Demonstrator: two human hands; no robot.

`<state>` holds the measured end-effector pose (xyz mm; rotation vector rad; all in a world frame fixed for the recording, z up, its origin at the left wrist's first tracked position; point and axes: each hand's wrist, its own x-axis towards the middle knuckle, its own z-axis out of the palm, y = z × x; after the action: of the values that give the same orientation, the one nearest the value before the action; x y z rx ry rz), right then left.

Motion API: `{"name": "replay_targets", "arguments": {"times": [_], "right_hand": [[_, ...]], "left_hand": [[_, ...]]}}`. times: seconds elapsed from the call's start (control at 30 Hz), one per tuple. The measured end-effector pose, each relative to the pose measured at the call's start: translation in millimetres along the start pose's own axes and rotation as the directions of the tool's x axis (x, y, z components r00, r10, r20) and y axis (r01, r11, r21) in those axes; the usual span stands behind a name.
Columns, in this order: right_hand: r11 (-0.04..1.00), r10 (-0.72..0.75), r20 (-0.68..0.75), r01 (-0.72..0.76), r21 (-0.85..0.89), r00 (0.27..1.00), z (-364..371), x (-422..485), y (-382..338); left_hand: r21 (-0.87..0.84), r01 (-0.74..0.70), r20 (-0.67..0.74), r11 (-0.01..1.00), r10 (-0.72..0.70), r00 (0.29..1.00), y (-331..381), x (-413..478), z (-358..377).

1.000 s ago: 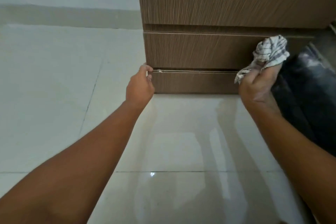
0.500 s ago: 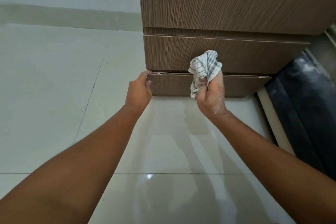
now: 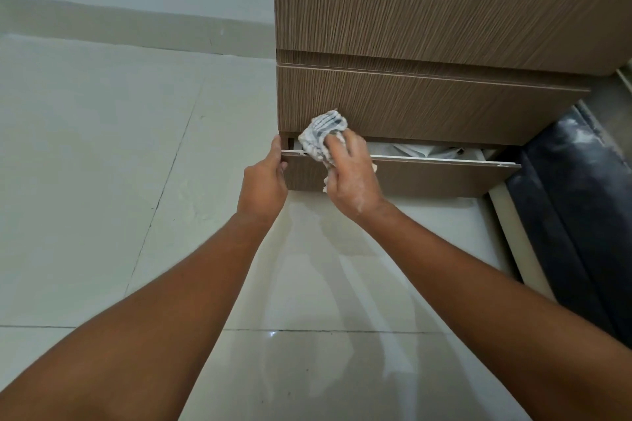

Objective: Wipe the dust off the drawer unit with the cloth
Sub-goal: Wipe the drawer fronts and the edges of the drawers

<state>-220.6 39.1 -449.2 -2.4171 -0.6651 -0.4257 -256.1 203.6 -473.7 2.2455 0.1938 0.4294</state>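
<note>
I have the checked cloth (image 3: 323,133) bunched in the right hand (image 3: 352,178), fingers curled round it. It is pressed onto the top edge of the bottom drawer (image 3: 444,178), close to that edge's left corner, and a bit of fabric hangs down the drawer front below the palm. The drawer stands slightly pulled out of the brown wood-grain drawer unit (image 3: 427,27). Something white (image 3: 420,149) shows in the gap, but I cannot make out what it is. My left hand (image 3: 263,184) grasps the drawer's left corner, thumb up along it and fingers bent against the front. The unit stands on a pale tiled floor (image 3: 102,198), and a dark padded thing (image 3: 574,232) lies just beside its right side.
</note>
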Motion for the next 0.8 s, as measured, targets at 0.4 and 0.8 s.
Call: {"name": "replay_targets", "arguments": {"times": [0.4,0.8], "right_hand": [[0.977,-0.042,-0.034,0.034,-0.21,0.999,40.1,10.6,-2.4],[0.954,0.066,-0.296,-0.148,-0.262,0.953,-34.6,-42.2,125.4]], "left_hand": [[0.063,-0.041,0.044,0.997,0.038,0.998,1.5,5.5,6.2],[0.181,-0.215,-0.088,0.96,0.233,0.968,-6.6,9.4,17.1]]}}
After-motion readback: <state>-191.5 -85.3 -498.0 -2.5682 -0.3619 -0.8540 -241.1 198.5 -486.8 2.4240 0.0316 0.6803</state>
